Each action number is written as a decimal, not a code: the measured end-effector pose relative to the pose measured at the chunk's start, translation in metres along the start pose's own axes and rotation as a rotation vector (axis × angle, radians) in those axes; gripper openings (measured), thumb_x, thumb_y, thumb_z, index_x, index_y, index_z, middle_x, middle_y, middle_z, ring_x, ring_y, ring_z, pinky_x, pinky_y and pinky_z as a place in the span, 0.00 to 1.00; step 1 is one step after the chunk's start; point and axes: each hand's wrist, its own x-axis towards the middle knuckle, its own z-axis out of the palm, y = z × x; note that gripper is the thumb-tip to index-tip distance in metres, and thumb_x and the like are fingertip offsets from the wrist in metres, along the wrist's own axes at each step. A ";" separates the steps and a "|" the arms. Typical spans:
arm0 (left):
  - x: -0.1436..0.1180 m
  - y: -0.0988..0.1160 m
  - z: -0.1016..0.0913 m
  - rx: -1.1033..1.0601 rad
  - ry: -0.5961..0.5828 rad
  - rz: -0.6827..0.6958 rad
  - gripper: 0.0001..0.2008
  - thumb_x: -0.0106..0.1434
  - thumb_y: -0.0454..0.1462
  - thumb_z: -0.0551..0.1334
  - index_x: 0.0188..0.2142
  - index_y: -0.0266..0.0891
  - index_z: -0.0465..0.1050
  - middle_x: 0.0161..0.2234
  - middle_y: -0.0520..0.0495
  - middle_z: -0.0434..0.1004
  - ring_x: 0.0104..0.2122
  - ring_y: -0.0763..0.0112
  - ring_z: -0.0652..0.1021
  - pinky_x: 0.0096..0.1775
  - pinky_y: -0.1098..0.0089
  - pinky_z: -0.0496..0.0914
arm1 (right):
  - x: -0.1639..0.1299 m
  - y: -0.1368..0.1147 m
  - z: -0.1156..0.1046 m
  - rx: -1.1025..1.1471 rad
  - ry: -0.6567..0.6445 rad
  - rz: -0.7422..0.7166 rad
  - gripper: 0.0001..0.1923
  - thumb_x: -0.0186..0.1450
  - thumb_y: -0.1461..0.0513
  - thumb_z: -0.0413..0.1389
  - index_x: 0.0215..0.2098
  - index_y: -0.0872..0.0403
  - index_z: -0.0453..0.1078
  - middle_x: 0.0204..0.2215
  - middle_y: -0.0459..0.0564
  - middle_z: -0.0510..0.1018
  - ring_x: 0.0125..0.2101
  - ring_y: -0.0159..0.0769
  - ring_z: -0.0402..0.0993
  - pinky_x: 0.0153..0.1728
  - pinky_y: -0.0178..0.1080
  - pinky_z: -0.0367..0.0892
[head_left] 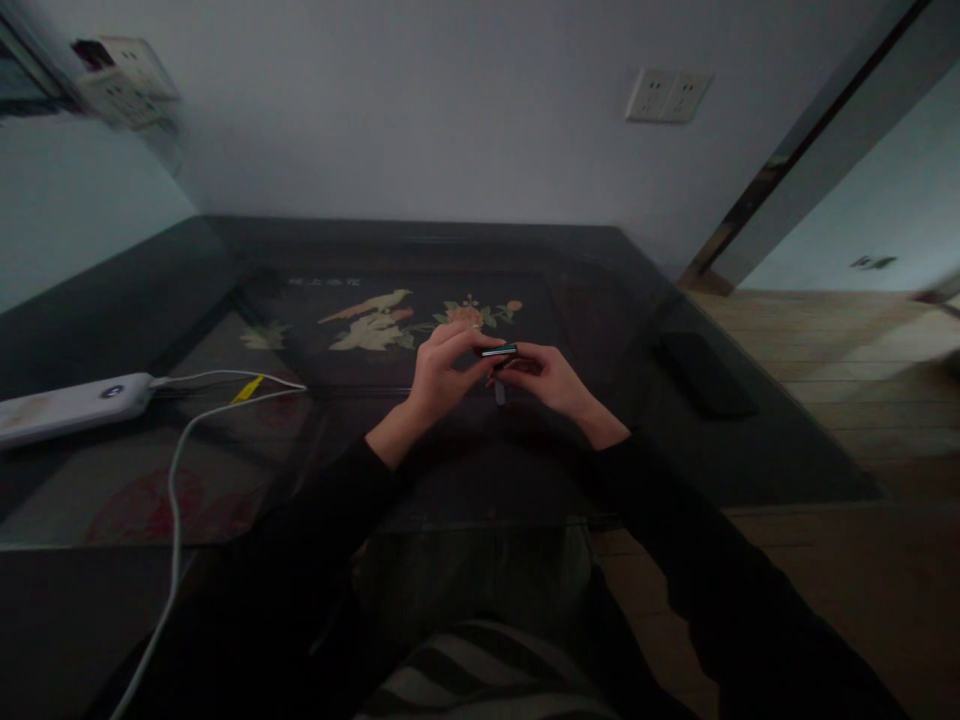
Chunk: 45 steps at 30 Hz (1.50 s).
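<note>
Over the dark glass table [750,440], both hands—left hand [439,375], right hand [547,380]—pinch what may be a small dark tool [499,351]; loosened fingers could drop it toward six o'clock.

The picture is dim and grainy, with a cold grey tone; the wall [420,110] is the brightest part, and more light comes from the doorway at the right onto the wooden floor [847,350]. The dark glossy bench [585,300] shows only faint reflections, while the sleeves and lap below sink into almost black shadow. The hands [491,375] are a little soft, and the wide lens bends and blurs the edges, mostly at the upper left corner
</note>
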 end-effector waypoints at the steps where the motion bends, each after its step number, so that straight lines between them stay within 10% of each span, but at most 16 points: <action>1: 0.000 0.000 0.000 0.001 -0.004 -0.006 0.05 0.63 0.39 0.66 0.36 0.40 0.78 0.31 0.49 0.80 0.33 0.68 0.77 0.39 0.67 0.70 | 0.000 0.000 0.000 0.000 -0.001 -0.001 0.08 0.58 0.60 0.63 0.35 0.55 0.74 0.30 0.48 0.81 0.34 0.39 0.79 0.39 0.41 0.72; 45: 0.001 -0.002 0.001 0.019 0.018 0.081 0.05 0.64 0.38 0.66 0.37 0.40 0.78 0.30 0.50 0.80 0.32 0.70 0.77 0.38 0.68 0.69 | 0.001 0.005 -0.003 0.015 0.001 -0.027 0.08 0.58 0.62 0.64 0.37 0.55 0.76 0.31 0.48 0.82 0.34 0.38 0.80 0.38 0.41 0.73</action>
